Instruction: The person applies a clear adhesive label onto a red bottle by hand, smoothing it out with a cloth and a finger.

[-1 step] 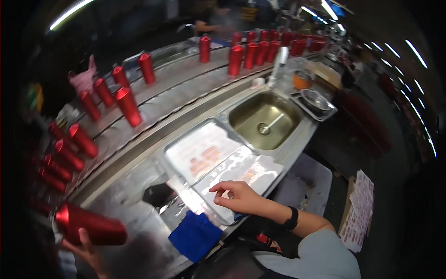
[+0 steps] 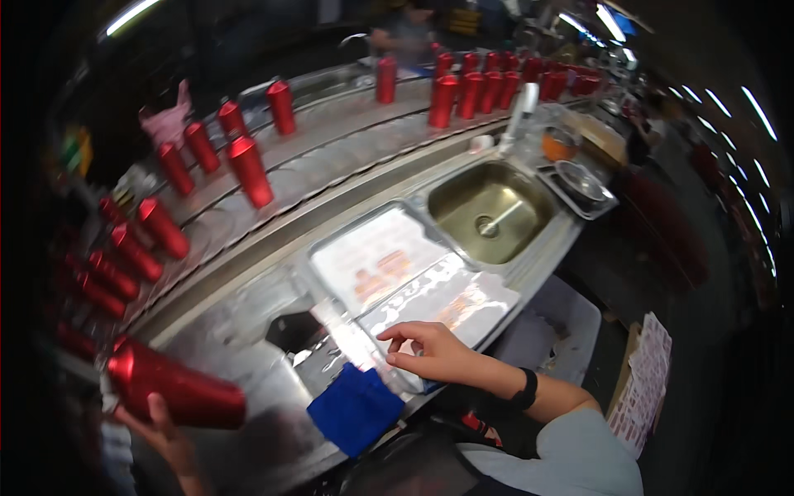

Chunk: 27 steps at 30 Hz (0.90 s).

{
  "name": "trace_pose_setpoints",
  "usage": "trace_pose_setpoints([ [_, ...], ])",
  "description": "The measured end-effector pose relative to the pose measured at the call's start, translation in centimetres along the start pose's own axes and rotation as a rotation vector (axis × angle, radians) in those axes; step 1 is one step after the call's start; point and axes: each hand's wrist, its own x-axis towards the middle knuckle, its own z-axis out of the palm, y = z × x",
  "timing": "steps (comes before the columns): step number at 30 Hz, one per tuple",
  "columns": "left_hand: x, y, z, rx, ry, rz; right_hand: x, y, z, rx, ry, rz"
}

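Note:
At the lower left my left hand point(image 2: 165, 430) is closed around a large red metal bottle point(image 2: 178, 384), which lies tilted nearly on its side above the steel worktop point(image 2: 240, 413). Part of that grip is hidden behind the bottle. My right hand point(image 2: 426, 351) hovers over the sheets in the middle, its fingers loosely curved, thumb and forefinger apart and nothing seen between them. Beneath it lie glossy white sheets with orange-red prints point(image 2: 385, 264) on a tray. A folded blue cloth point(image 2: 356, 409) rests on the worktop edge between my hands.
Several red bottles point(image 2: 250, 172) stand along the conveyor and ledge beyond the worktop. A steel sink point(image 2: 488, 211) is to the right of the sheets, with a tray of bowls point(image 2: 579, 182) past it. A grey bin point(image 2: 554, 322) and a printed sheet stack point(image 2: 645, 376) sit at right.
The whole view has shifted, so the scene sits slightly farther right. My left hand still holds the red bottle, and my right hand keeps its curved pose above the sheets.

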Motion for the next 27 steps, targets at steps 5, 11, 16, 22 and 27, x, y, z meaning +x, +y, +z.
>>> trace_pose_setpoints([
  [5,-7.0,6.5,5.2,-0.532,-0.337,-0.385,-0.5,-3.4,4.2,-0.143,-0.397,-0.3],
  [11,-10.0,7.9,10.1,-0.597,-0.571,-0.804,-2.1,-4.3,4.1,-0.32,-0.613,-0.309],
  [16,-10.3,5.9,12.6,-0.534,-0.641,-0.908,-2.5,-2.4,3.7,-0.286,-0.537,-0.317],
  [22,-9.9,3.9,14.1,-0.507,-0.624,-0.887,-1.9,-0.8,3.6,-0.241,-0.466,-0.365],
  [27,-10.1,1.4,14.4,-0.545,-0.605,-0.879,-1.5,-0.7,4.6,-0.237,-0.438,-0.311],
])
